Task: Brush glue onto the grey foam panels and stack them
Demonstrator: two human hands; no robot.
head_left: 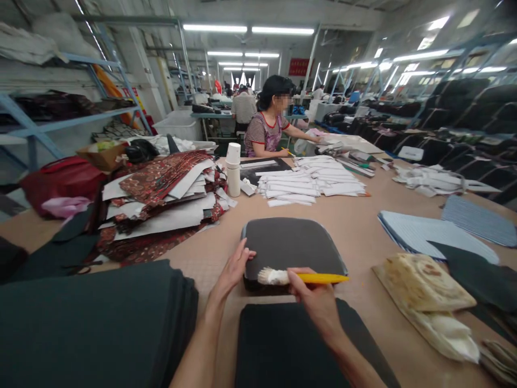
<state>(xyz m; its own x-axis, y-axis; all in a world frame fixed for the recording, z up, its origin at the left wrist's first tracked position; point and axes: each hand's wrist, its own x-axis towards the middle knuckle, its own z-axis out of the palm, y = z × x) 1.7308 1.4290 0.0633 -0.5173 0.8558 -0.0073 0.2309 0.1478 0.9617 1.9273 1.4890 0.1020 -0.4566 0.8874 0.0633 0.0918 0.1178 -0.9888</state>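
Note:
A brush [323, 278] with a yellow handle and pale, clumped bristles is pinched in my right hand [317, 302]. Its bristles sit over the near left part of a dark rounded panel [291, 242], seemingly at the surface. My left hand [231, 272] rests against that panel's left edge, fingers stretched out and a fingertip over its top. Close below lies a flat black piece [278, 345], partly under my right forearm. To my left stands a thick stack of dark sheets [89, 323].
Red patterned pieces and white sheets [161, 194] are heaped at left, beside stacked paper cups [233, 170]. White strips [307, 180] spread further back, where a co-worker [269, 126] sits. On the right are striped blue pieces [436, 231] and a stained, yellowish container [428, 302].

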